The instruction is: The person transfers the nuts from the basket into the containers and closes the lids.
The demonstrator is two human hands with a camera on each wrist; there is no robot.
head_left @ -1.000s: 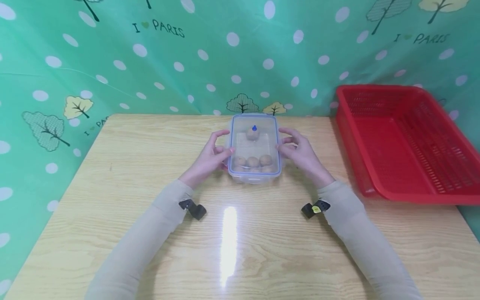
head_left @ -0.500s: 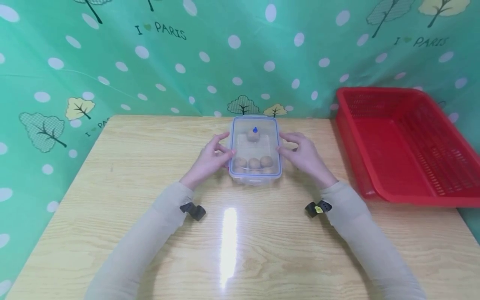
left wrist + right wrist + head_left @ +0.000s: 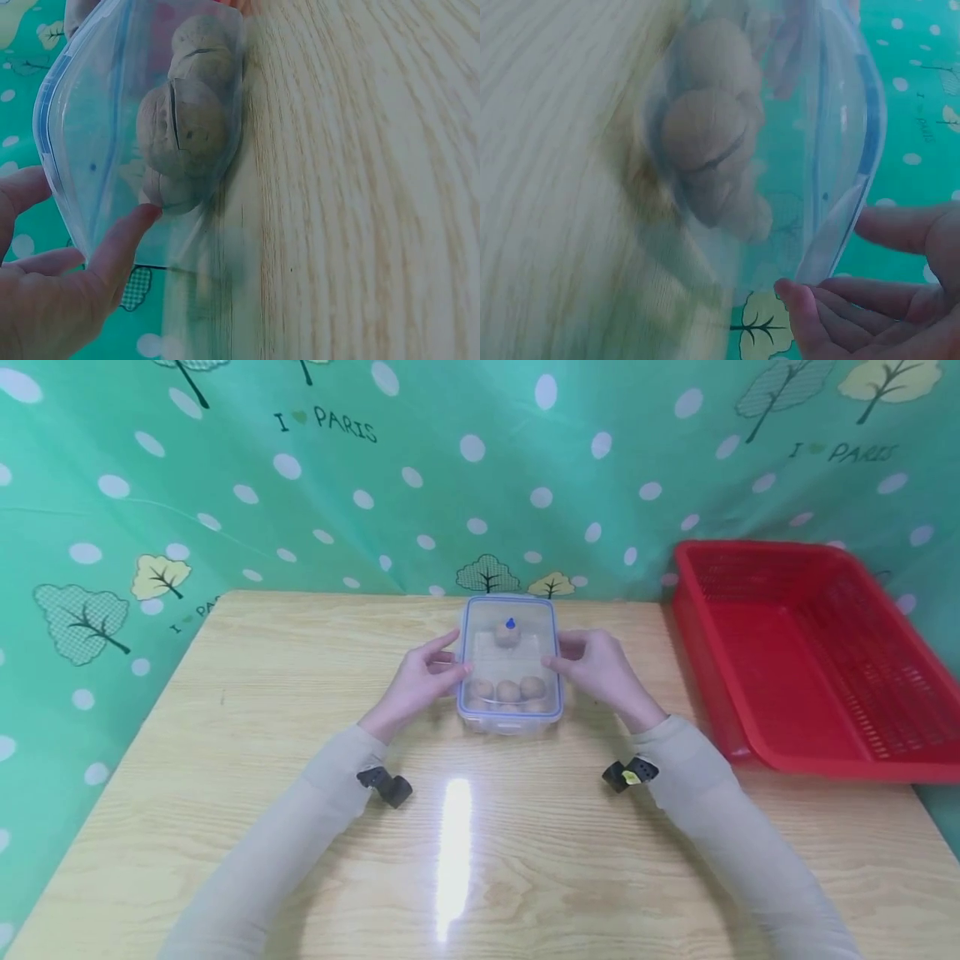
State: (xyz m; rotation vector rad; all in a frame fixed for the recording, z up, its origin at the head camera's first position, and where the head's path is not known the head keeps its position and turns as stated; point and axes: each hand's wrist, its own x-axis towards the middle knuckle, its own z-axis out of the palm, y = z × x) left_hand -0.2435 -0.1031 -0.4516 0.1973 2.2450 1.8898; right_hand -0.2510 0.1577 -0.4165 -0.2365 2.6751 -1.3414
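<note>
A clear plastic food container [image 3: 506,658] with a blue-sealed lid lies near the table's back edge. Through its walls show several walnuts [image 3: 184,127], most of them gathered at the near end. A small blue knob [image 3: 511,623] sits on the lid, towards the far end. My left hand [image 3: 420,681] holds the container's left side, its thumb at the lid edge and its fingers along the side. On the opposite side, my right hand [image 3: 600,672] has its thumb over the lid edge; in the right wrist view its fingers [image 3: 802,307] pinch at a clear side flap [image 3: 832,232].
A large red plastic basket [image 3: 720,668] stands on the right of the wooden table [image 3: 300,827]. Behind the table hangs a green, white-dotted cloth [image 3: 337,468]. A black wrist camera [image 3: 390,785] is strapped to each sleeve.
My right thumb has moved inward over the lid's right edge, and the right fingers have drawn closer to the side. The left hand keeps its place. The head view has shifted slightly.
</note>
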